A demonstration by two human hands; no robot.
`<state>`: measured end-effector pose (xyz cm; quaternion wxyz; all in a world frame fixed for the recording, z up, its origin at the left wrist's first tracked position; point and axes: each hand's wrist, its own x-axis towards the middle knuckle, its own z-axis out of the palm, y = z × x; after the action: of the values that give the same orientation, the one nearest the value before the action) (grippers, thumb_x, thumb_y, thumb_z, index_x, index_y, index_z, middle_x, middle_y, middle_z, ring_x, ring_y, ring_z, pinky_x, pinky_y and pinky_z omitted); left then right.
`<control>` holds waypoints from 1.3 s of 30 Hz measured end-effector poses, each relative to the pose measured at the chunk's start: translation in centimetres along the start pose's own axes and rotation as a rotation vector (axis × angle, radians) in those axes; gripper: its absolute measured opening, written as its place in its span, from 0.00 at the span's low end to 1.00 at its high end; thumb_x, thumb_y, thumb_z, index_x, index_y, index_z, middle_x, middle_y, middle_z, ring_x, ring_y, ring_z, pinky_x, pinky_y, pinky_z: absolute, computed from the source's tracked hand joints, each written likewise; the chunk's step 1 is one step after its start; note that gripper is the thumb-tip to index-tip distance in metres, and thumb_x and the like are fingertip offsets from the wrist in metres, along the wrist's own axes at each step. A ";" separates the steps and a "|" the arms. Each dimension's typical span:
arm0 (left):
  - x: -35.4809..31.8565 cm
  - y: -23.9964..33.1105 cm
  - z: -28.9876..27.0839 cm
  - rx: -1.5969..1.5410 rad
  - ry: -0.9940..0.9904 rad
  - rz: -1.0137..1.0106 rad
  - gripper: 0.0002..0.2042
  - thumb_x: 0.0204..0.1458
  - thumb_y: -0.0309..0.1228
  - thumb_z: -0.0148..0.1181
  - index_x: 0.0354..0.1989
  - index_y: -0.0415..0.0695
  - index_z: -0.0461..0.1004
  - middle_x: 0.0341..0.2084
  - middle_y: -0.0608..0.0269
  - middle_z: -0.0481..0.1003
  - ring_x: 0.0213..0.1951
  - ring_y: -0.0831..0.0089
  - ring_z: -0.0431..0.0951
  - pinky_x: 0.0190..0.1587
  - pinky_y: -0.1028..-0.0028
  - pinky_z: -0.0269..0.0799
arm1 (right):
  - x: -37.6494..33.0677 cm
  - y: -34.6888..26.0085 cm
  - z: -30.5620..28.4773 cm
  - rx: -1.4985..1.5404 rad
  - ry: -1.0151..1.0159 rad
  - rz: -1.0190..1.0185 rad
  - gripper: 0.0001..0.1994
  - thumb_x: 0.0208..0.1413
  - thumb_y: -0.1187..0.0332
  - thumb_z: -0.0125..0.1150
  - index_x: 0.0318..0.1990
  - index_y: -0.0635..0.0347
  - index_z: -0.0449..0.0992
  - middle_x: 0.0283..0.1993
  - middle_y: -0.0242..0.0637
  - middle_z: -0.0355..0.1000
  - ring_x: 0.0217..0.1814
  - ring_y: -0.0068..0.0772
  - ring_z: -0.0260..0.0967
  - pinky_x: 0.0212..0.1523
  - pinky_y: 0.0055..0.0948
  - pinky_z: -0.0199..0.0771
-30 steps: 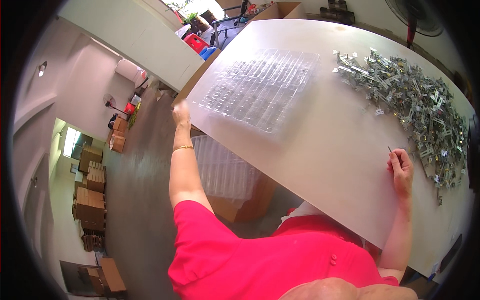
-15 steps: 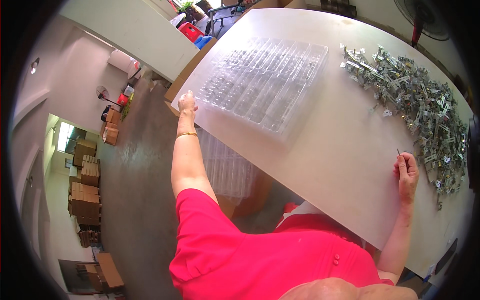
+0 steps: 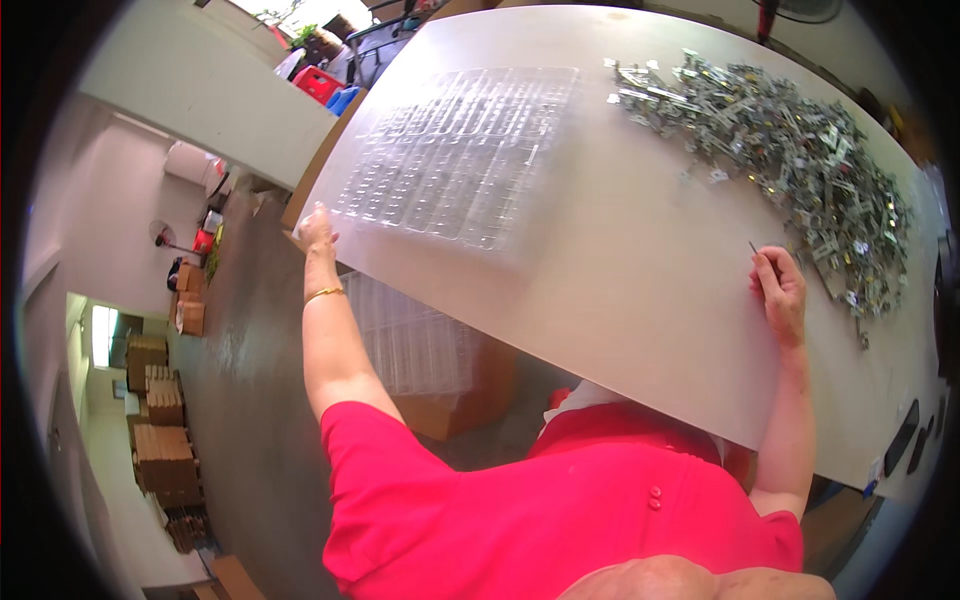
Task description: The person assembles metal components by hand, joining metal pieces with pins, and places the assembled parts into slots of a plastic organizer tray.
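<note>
Clear plastic compartment trays lie at the left of the white table. At the table's left corner, beside the trays, is my left hand, with its fingers curled in. What it grips, if anything, is hidden. My right hand is closed in a pinch above the table's right part, holding a thin dark rod whose tip sticks out past the fingers. Just beyond it spreads a large heap of small silvery metal parts.
More clear trays stand below the table edge by a cardboard box. Dark flat objects lie at the table's right end. Stacked cartons stand across the grey floor. A red plastic item is beyond the table.
The whole view has shifted, so table, trays and heap appear further left and higher. Both hands keep about the same places at the table, and the rod stays in my right hand.
</note>
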<state>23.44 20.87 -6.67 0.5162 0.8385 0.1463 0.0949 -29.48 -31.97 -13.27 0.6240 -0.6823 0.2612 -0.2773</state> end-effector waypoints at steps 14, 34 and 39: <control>-34.1 6.2 -2.0 -0.156 -0.611 0.758 0.06 0.62 0.23 0.55 0.42 0.37 0.76 0.27 0.67 0.74 0.28 0.83 0.70 0.31 0.80 0.67 | -0.1 -0.8 0.4 -0.064 0.036 -0.069 0.05 0.63 0.68 0.58 0.38 0.59 0.77 0.28 0.26 0.71 0.27 0.15 0.66 0.28 0.19 0.67; -37.5 -39.4 -3.8 0.762 -1.085 0.135 0.26 0.61 0.51 0.49 0.44 0.35 0.77 0.39 0.43 0.79 0.42 0.54 0.79 0.43 0.57 0.72 | 0.2 -0.3 1.0 -0.123 0.012 -0.126 0.08 0.63 0.63 0.59 0.38 0.56 0.78 0.26 0.24 0.73 0.29 0.14 0.68 0.32 0.20 0.70; -39.0 -41.0 -2.0 0.745 -1.206 -0.057 0.27 0.61 0.52 0.48 0.45 0.35 0.76 0.39 0.44 0.79 0.43 0.54 0.79 0.44 0.56 0.72 | 0.1 -0.2 0.8 -0.151 0.012 -0.122 0.08 0.63 0.63 0.59 0.38 0.56 0.78 0.27 0.24 0.73 0.30 0.15 0.69 0.34 0.20 0.71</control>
<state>-19.80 26.55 -42.73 0.1885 0.8616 -0.1202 -0.4557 -28.88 -31.42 -13.11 0.5511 -0.7405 0.2431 -0.2981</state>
